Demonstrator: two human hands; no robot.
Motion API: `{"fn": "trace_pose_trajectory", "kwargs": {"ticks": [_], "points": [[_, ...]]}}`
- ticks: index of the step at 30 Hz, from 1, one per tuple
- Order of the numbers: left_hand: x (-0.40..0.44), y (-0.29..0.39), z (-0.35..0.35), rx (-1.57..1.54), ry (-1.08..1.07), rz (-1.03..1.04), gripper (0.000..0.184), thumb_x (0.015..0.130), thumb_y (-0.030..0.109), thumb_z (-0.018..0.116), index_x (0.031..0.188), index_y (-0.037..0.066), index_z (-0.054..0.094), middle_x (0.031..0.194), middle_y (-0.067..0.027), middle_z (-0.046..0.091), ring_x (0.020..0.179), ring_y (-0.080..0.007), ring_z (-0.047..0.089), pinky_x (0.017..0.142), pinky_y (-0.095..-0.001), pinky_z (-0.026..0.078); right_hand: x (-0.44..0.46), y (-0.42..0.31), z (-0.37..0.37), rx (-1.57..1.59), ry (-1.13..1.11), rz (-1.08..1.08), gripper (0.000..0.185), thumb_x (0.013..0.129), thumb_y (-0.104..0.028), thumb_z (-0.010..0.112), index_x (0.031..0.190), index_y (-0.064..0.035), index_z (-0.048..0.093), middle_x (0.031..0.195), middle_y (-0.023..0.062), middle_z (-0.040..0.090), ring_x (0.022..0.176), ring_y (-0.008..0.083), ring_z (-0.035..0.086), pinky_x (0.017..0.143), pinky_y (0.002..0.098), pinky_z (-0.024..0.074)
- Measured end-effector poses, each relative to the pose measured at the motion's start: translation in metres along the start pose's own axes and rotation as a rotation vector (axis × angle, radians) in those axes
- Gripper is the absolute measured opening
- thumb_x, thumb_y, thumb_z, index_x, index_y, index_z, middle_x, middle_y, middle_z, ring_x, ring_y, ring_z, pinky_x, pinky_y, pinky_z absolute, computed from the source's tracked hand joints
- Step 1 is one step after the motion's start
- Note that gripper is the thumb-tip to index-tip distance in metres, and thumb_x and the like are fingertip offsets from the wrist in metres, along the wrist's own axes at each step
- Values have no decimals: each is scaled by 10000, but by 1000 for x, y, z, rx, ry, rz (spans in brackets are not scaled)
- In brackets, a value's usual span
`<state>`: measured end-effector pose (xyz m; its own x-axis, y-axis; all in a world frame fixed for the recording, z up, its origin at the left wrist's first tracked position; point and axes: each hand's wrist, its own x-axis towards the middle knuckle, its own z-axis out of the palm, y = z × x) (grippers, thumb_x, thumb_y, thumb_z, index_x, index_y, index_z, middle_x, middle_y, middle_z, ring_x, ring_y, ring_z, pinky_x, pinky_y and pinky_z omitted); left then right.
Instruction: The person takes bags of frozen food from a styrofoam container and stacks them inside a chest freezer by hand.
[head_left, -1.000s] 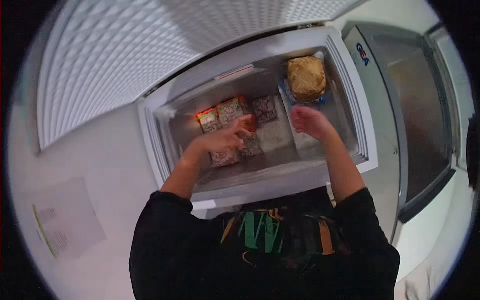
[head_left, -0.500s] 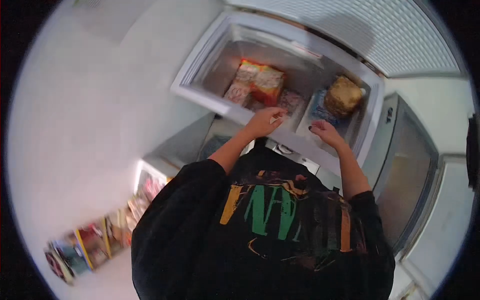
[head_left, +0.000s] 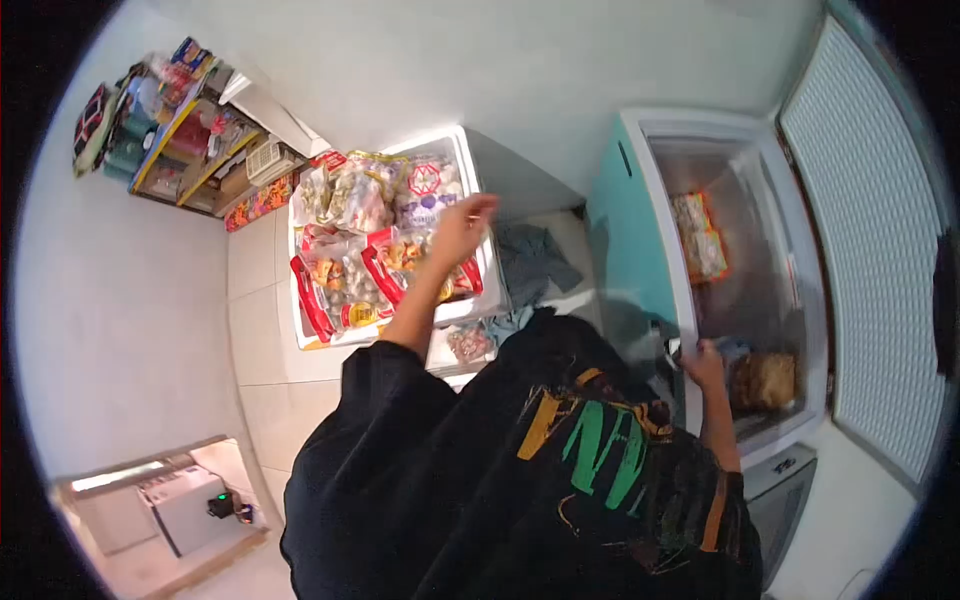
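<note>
My left hand (head_left: 462,232) is over the right side of a white box (head_left: 490,300) filled with packaged food. Its fingers point away from me, slightly bent and blurred, with nothing visible in them. Under and beside it are red-edged bags (head_left: 345,285) of round pieces, a purple-and-white bag (head_left: 425,195) and other clear bags (head_left: 345,195). My right hand (head_left: 706,365) is at the near rim of the open chest freezer (head_left: 685,300), fingers loosely bent and partly blurred, with no item visible in it. Inside the freezer are orange-edged packs (head_left: 703,240) and a brown package (head_left: 765,380).
The freezer lid (head_left: 860,240) stands raised at right. A grey cloth (head_left: 535,265) lies on the floor between box and freezer. Shelves (head_left: 185,140) with goods stand at upper left. A doorway (head_left: 160,510) at lower left shows a white appliance.
My view has turned left, bringing the white box into sight. My left hand has moved from above the freezer to the box; my right hand stays by the freezer's rim.
</note>
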<state>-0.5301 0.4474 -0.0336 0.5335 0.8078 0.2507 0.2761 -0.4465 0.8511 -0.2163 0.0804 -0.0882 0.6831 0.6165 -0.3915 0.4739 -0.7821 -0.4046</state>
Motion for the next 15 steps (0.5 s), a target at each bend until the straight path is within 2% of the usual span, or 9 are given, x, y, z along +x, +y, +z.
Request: {"fn": "trace_pose_trajectory", "kwargs": {"ticks": [2,3,5,7,8,9,10,12,15], "points": [[10,-45,-49,173,194,-36,168,785,105,514,926,43,580,792,-131,615,698,-183,604,632,-279,467,1,-20,-6,-121,-99,152,707,547,-389,702,1051,36,450,1026,225,520,955,330,518,796,372,418],[15,-60,-68,171,253,-76,169,764,114,535,909,47,591,770,-142,613,682,-203,607,628,-298,472,4,-19,-7,-131,-96,140,707,547,-389,702,1051,36,450,1026,225,520,955,330,518,796,372,418],[26,-77,-92,443,172,-265,244,741,140,554,955,25,568,833,-195,593,778,-244,596,684,-337,464,17,-21,-2,-187,-174,209,682,572,-353,690,1060,50,437,987,214,541,952,319,519,800,371,408],[39,-90,-89,562,115,-280,339,718,177,573,1002,-2,529,912,-221,562,859,-271,565,738,-350,446,20,-40,-9,-208,-149,159,633,577,-365,682,1018,47,487,954,222,554,933,326,531,781,387,419],[45,-96,-85,681,54,-291,441,695,214,592,1050,-28,491,992,-248,530,941,-298,533,793,-363,428,35,-40,-7,-361,-328,143,662,578,-417,675,1035,28,498,1010,207,536,956,317,521,788,377,420],[54,-114,-81,680,47,-289,441,695,214,592,1050,-28,491,992,-248,530,941,-298,533,793,-363,428,45,-44,-6,-510,-510,131,691,579,-470,668,1052,8,510,1066,193,519,979,308,510,796,367,422],[63,-137,-74,649,-27,-491,525,677,249,605,1076,-55,452,1065,-256,482,994,-320,492,836,-362,402,51,-53,-7,-505,-513,141,691,579,-470,668,1052,8,510,1066,193,519,979,308,510,796,367,422],[73,-135,-66,645,-119,-826,753,637,358,624,1161,-92,325,1205,-241,372,1080,-361,415,903,-367,361,63,-68,-10,-584,-519,64,538,625,-425,597,881,48,577,962,214,563,891,319,553,744,398,437],[80,-113,-50,772,-29,-940,839,632,386,627,1197,-100,240,1224,-233,332,1103,-366,389,906,-384,357,97,-51,1,-473,-447,171,479,655,-369,545,936,17,576,970,195,569,876,319,562,730,390,448]]}}
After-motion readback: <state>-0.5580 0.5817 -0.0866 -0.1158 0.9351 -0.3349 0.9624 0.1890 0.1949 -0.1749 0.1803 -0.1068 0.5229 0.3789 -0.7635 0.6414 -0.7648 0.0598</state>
